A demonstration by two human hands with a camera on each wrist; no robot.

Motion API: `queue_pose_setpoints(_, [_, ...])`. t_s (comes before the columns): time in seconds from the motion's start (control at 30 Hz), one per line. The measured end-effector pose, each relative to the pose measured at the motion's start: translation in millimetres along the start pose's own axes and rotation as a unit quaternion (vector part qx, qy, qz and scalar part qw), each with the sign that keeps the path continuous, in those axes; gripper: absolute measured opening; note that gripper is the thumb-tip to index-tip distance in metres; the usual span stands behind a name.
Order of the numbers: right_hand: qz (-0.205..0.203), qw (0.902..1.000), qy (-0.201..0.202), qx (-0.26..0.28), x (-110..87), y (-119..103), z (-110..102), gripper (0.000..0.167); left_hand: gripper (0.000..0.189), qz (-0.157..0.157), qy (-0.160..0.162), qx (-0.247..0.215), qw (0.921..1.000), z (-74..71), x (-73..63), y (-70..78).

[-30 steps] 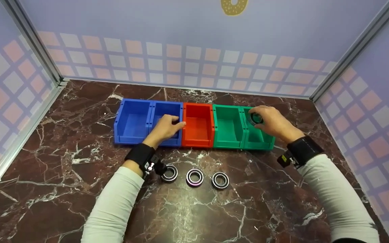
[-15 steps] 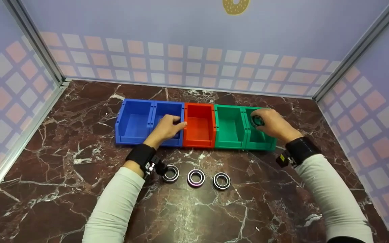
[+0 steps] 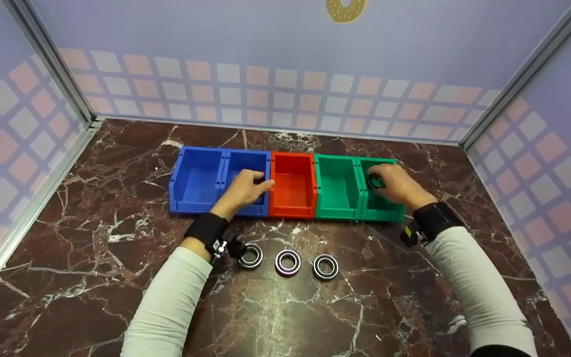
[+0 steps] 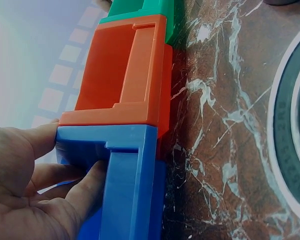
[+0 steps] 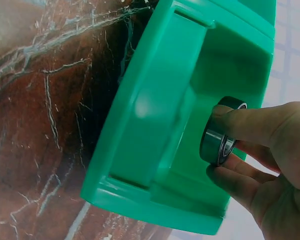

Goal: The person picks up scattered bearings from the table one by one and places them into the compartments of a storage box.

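My right hand (image 3: 398,186) pinches a ball bearing (image 5: 212,145) between thumb and fingers, inside the rightmost green bin (image 5: 150,100). The bearing is held on edge, tilted, apart from the bin's floor. My left hand (image 3: 246,188) grips the right side wall of the second blue bin (image 4: 125,190), thumb over the edge beside the red bin (image 3: 293,191) and fingers inside. Three more bearings lie flat in a row on the table: a left one (image 3: 250,244), a middle one (image 3: 287,273) and a right one (image 3: 325,277).
The bins stand side by side in one row, with another blue bin (image 3: 197,186) at the left end and another green bin (image 3: 339,186) right of the red one. The marbled table (image 3: 285,317) is enclosed by patterned panels (image 3: 285,89) at the back and sides.
My right hand has lowered the bearing deeper into the rightmost green bin. My left hand keeps its hold on the blue bin. The bearings on the table have not moved.
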State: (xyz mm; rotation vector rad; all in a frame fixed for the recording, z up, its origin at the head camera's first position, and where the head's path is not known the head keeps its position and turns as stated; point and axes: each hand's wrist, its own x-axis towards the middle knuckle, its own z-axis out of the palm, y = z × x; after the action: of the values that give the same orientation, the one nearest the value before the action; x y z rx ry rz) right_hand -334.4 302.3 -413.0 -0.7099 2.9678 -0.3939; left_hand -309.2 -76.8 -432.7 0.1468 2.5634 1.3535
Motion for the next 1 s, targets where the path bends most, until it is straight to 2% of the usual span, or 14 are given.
queue_pose_setpoints(0.43, [0.013, 0.9997, -0.003, -0.020, 7.9, 5.9, 17.5, 0.037, 0.061, -0.002, -0.001, -0.013, 0.9999, 0.7, -1.5, -1.5])
queue_pose_setpoints(1.0, [0.009, 0.9993, -0.009, -0.036, 9.8, 4.2, 24.1, 0.023, 0.060, 0.010, 0.004, -0.006, 0.9999, 1.4, 0.3, -1.3])
